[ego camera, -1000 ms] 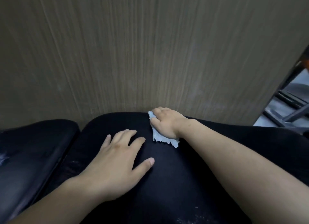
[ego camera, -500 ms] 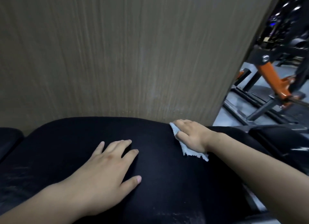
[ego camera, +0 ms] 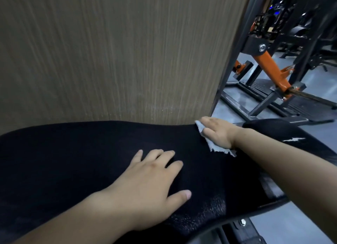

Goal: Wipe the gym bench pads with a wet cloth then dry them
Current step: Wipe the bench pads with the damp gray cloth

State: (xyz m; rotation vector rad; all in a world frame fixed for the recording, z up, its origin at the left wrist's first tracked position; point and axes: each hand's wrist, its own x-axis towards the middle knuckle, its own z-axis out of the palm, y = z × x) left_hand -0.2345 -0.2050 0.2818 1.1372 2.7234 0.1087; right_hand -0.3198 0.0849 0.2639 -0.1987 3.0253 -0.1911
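A wide black bench pad (ego camera: 76,152) fills the lower half of the view, its far edge against a wooden panel. My right hand (ego camera: 218,132) presses a small pale blue cloth (ego camera: 212,146) flat onto the pad's far right corner; most of the cloth is hidden under the palm, with a frayed edge showing. My left hand (ego camera: 151,185) lies flat on the middle of the pad, fingers spread, holding nothing. A second black pad (ego camera: 280,132) with a torn white patch sits to the right, behind my right forearm.
A tall wood-grain panel (ego camera: 118,52) stands directly behind the pad. To the right is an orange and black gym machine (ego camera: 269,67) on a grey floor (ego camera: 324,132). The bench's black metal frame (ego camera: 242,229) shows at the lower right.
My right hand has slid the cloth rightwards along the pad's far edge to its right corner. The view has swung right, revealing the gym machine. My left hand stays flat on the pad.
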